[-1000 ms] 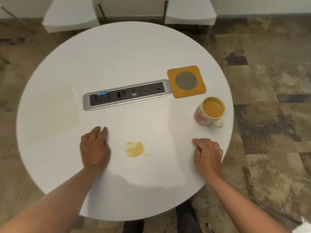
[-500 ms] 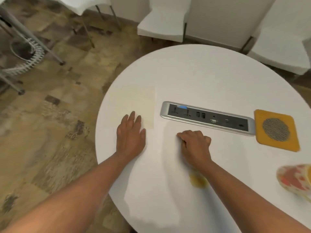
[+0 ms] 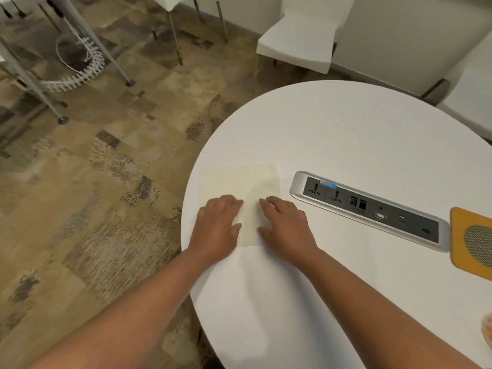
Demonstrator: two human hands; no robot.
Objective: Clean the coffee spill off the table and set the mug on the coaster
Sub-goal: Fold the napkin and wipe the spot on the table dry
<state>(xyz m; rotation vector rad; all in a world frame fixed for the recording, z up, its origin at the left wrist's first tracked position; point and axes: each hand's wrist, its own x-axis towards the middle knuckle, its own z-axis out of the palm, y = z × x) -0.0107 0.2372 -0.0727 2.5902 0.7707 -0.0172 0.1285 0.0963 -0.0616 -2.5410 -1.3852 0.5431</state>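
Note:
A pale cream napkin (image 3: pixel 250 182) lies flat near the left edge of the round white table (image 3: pixel 346 134). My left hand (image 3: pixel 217 225) rests on its left part, fingers relaxed. My right hand (image 3: pixel 286 226) lies on its right part, fingers loosely bent, nothing gripped. The orange coaster (image 3: pixel 464 241) with a grey mesh centre sits at the right frame edge. Only a sliver of the patterned mug (image 3: pixel 487 330) shows at the far right. The coffee spill is hidden behind my right forearm.
A silver socket strip (image 3: pixel 372 209) is set into the table between the napkin and the coaster. White chairs (image 3: pixel 300 41) stand beyond the table. Metal table legs (image 3: pixel 80 30) and a white coiled cable (image 3: pixel 77 73) are on the patterned floor to the left.
My view swung left, so the mug and spill slid out of sight. Both hands moved left across the table onto the napkin.

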